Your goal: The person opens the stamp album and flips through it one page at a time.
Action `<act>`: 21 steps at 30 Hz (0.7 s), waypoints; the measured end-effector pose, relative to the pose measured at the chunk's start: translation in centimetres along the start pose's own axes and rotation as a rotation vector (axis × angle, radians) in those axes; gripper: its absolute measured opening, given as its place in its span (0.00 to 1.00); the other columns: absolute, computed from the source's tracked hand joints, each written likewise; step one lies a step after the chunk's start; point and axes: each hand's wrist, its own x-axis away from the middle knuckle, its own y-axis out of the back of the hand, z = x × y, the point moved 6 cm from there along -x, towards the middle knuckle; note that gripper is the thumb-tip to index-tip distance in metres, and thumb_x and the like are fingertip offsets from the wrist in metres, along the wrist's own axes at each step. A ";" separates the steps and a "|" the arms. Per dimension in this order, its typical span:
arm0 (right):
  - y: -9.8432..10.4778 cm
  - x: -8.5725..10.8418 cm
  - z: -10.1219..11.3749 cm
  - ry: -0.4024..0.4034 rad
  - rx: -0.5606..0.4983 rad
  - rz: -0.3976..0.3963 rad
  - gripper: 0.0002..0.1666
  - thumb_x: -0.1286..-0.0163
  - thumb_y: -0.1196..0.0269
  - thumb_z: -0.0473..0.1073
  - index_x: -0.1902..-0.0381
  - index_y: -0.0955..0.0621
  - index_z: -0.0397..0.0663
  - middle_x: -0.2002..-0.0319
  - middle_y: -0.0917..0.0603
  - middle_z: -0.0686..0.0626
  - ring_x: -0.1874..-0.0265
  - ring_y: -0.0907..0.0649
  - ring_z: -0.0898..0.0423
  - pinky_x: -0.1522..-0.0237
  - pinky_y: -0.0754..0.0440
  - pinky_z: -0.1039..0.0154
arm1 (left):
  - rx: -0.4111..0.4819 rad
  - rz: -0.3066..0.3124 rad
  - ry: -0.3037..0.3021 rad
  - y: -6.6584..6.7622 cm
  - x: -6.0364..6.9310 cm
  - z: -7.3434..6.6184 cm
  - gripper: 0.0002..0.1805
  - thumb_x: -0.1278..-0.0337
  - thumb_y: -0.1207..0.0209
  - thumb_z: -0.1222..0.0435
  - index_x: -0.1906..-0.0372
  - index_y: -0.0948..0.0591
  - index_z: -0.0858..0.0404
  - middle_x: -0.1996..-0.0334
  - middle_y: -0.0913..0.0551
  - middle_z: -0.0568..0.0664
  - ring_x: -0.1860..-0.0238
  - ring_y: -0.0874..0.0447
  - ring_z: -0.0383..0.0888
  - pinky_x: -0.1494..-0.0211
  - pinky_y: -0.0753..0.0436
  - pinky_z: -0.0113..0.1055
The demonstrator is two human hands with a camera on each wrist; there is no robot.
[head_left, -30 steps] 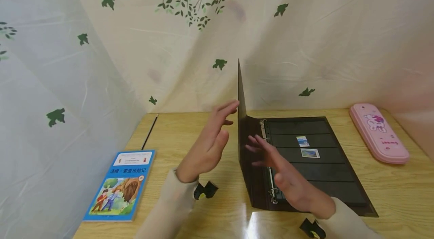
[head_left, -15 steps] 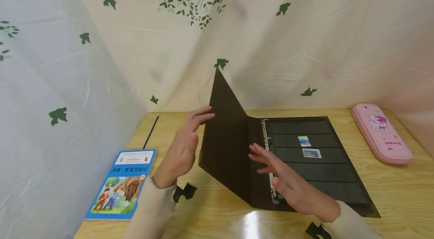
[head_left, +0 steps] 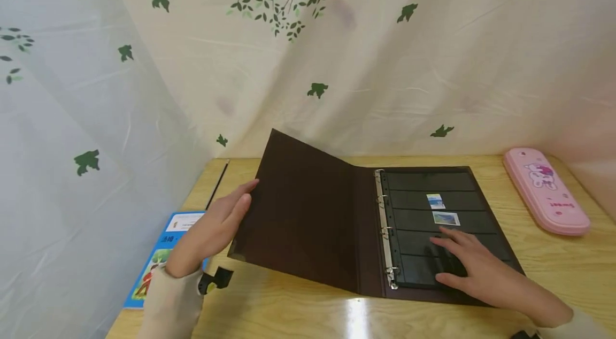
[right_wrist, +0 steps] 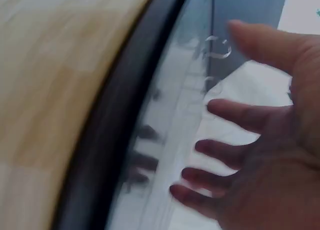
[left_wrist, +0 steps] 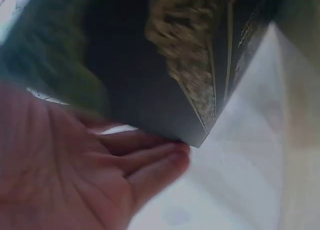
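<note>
A dark brown ring binder [head_left: 308,216] lies spread on the table, its front cover tilted up to the left. My left hand [head_left: 212,229] is at the cover's outer edge; in the left wrist view its extended fingers [left_wrist: 155,162] touch the cover's gold-patterned outer face near a corner. Black pocket pages [head_left: 428,181] sit on the metal rings [head_left: 385,232] at right. Two stamps, a small blue-and-white one [head_left: 436,201] and a landscape one [head_left: 446,218], are on the top page. My right hand [head_left: 481,272] hovers over the lower pockets, fingers spread, holding nothing.
A blue storybook [head_left: 161,253] lies at the left, partly hidden by my left arm. Behind it is a dark pencil [head_left: 217,184]. A pink pencil case [head_left: 546,192] rests at the right. Leaf-print cloth [head_left: 375,61] hangs behind the table.
The binder cover has swung from upright down to the left, my left hand moving left and lower along with it. My right hand has shifted right, from beside the rings to over the pages.
</note>
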 end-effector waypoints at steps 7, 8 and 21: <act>-1.0 0.5 -2.9 -0.015 0.074 0.025 0.45 0.48 0.31 0.61 0.37 0.27 0.44 0.34 0.38 0.33 0.39 0.40 0.29 0.54 0.38 0.27 | -0.094 0.152 0.200 -3.2 0.1 3.5 0.36 0.29 0.65 0.42 0.27 0.43 0.61 0.29 0.45 0.59 0.30 0.49 0.58 0.34 0.45 0.57; -1.0 0.5 -3.0 -0.015 0.073 0.029 0.45 0.48 0.31 0.61 0.37 0.28 0.45 0.34 0.38 0.33 0.39 0.40 0.29 0.54 0.38 0.27 | -0.113 0.168 0.216 -3.8 0.0 3.8 0.37 0.30 0.65 0.41 0.27 0.42 0.61 0.29 0.46 0.61 0.30 0.49 0.59 0.34 0.46 0.58; -0.1 -0.8 -4.2 0.002 0.054 0.059 0.45 0.45 0.31 0.58 0.34 0.30 0.44 0.33 0.40 0.31 0.39 0.42 0.26 0.53 0.41 0.25 | -0.285 0.296 0.335 -9.3 -1.2 6.4 0.44 0.35 0.57 0.38 0.28 0.42 0.66 0.31 0.54 0.74 0.32 0.56 0.71 0.38 0.41 0.61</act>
